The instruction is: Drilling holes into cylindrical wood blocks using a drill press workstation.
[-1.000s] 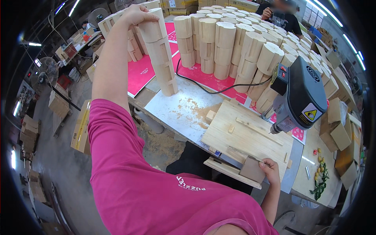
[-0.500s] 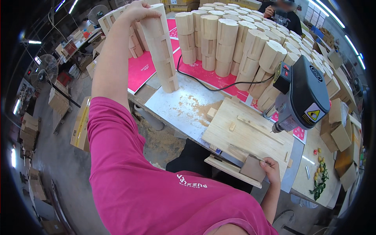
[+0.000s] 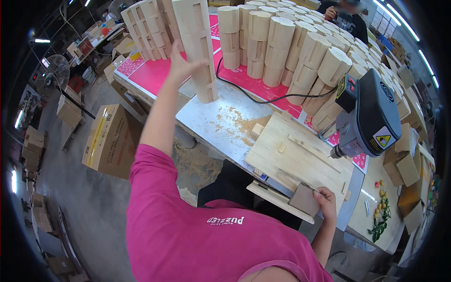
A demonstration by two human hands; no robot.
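Observation:
Beside a tall stack of notched pale wooden cylinders (image 3: 195,33), my left hand (image 3: 183,66) is open, its fingers and thumb spread. Part of the hand overlaps the stack's side; whether it touches the wood I cannot tell. That stack stands upright on a white work surface (image 3: 199,115) dusted with wood shavings. At the front edge of a light wooden board (image 3: 268,155), my right hand (image 3: 326,203) grips a flat grey-brown sheet, perhaps sandpaper (image 3: 304,199), between thumb and fingers. Narrow wooden strips (image 3: 314,152) are fixed on the board.
A dark drill press (image 3: 376,117) overhangs the board's right side, with a black cable (image 3: 263,101) running left. Many stacked wooden cylinders (image 3: 282,42) fill the pink-covered table behind. Small yellow fruits (image 3: 381,207) lie at right. A cardboard box (image 3: 112,141) stands left; another person (image 3: 347,19) is at the back.
My left hand has left the top of the wooden stack and come down beside it, fingers opening. My right hand stays on the grey-brown sheet. The view has shifted slightly.

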